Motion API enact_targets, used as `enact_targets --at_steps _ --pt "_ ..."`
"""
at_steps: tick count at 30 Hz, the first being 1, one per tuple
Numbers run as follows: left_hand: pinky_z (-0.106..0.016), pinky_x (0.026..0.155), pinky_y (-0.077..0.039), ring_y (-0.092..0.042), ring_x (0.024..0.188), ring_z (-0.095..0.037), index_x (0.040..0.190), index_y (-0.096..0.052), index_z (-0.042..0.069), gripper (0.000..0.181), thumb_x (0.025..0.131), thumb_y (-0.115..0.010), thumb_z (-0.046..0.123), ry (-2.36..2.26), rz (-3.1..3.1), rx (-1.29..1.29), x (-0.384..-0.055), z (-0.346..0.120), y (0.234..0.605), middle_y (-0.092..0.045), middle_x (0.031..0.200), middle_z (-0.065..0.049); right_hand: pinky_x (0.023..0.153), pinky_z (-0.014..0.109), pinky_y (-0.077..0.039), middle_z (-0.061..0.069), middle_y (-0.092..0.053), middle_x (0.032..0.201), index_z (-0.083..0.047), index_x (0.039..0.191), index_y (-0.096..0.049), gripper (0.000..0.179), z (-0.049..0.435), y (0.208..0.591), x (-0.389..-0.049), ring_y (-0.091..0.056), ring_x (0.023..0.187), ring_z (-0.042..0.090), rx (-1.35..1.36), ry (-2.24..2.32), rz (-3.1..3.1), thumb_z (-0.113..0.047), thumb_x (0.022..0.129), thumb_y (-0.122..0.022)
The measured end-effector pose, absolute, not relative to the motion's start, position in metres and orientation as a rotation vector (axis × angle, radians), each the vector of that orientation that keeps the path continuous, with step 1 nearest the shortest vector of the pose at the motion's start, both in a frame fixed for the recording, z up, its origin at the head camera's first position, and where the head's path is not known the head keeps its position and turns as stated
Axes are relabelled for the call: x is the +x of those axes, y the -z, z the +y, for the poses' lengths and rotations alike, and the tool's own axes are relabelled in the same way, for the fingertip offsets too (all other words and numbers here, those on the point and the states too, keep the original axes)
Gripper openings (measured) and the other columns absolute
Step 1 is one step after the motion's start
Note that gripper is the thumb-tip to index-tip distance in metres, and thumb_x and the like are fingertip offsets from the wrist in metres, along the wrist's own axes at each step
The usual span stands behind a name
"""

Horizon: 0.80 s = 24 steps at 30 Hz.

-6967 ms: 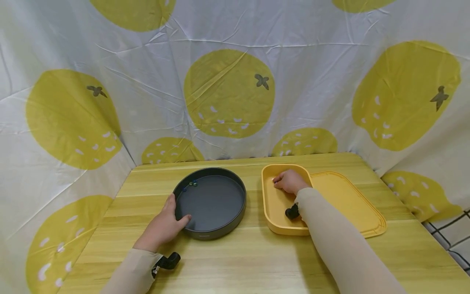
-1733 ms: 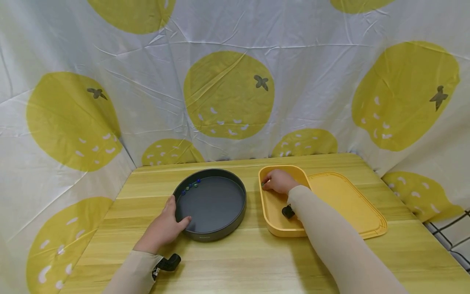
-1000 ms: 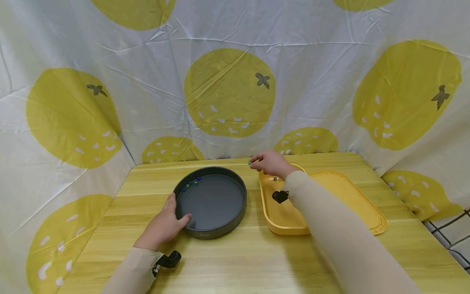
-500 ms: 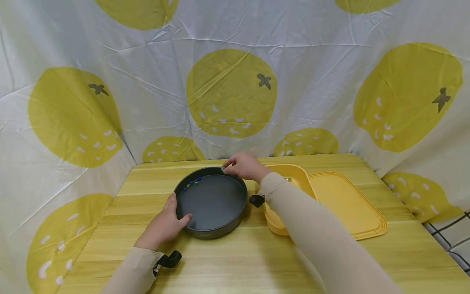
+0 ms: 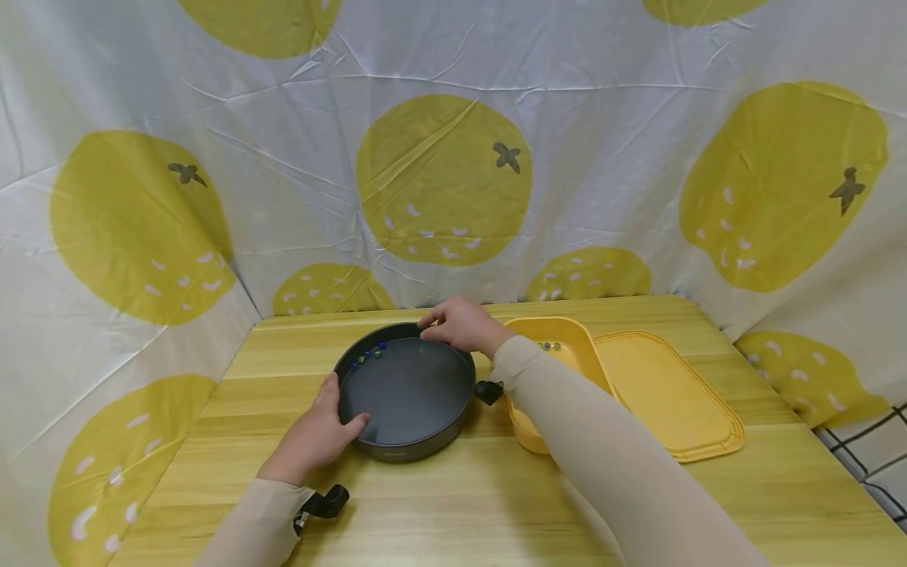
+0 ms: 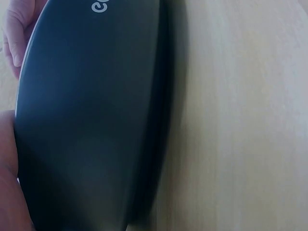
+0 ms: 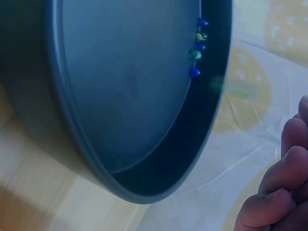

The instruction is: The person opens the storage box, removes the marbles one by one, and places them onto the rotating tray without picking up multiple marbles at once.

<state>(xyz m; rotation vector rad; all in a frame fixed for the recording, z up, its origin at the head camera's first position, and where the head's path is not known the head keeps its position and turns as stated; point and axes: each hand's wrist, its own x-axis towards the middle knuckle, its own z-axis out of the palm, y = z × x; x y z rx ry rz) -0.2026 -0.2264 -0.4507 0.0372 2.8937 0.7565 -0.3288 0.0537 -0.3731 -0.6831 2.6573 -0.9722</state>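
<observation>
A round dark grey baking pan stands on the table. My left hand holds its near left side, thumb over the rim and fingers against the outer wall. Several blue and green marbles lie inside along the far left edge. Over the pan's far right rim is my right hand, thumb and forefinger apart, nothing between them. A blurred green streak, a falling marble, shows by the pan in the right wrist view. A few clear marbles sit in the yellow rectangular container, partly hidden by my right forearm.
A flat yellow lid lies right of the container. The wooden table ends at a fruit-printed cloth hung behind. A black wrist camera hangs between pan and container.
My right hand took a green marble from the yellow container, carried it left over the pan and let it go. A blue marble joined those in the pan earlier. My left hand stayed put.
</observation>
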Motion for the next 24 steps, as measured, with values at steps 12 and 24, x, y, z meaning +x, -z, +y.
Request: enact_targets --at_steps 12,24 --pt "-0.063 0.127 -0.025 -0.015 0.16 -0.047 0.166 0.002 -0.006 0.107 0.102 -0.061 0.051 -0.757 2.887 0.051 -0.203 -0.227 0.452 -0.001 0.175 -0.027 0.058 0.028 -0.044 0.006 -0.072 0.102 -0.018 0.137 -0.072 0.035 0.129 0.389 -0.339 -0.055 0.069 0.018 -0.441 1.231 2.61 -0.03 0.105 -0.066" --pt "-0.064 0.126 -0.026 -0.016 0.16 -0.048 0.166 0.001 -0.008 0.107 0.102 -0.062 0.051 -0.746 2.879 0.05 -0.201 -0.226 0.448 -0.002 0.175 -0.028 0.066 0.031 -0.049 0.015 -0.075 0.099 -0.008 0.137 -0.07 0.038 0.205 0.43 -0.342 -0.055 0.068 0.016 -0.176 1.168 2.623 -0.023 0.103 -0.068"
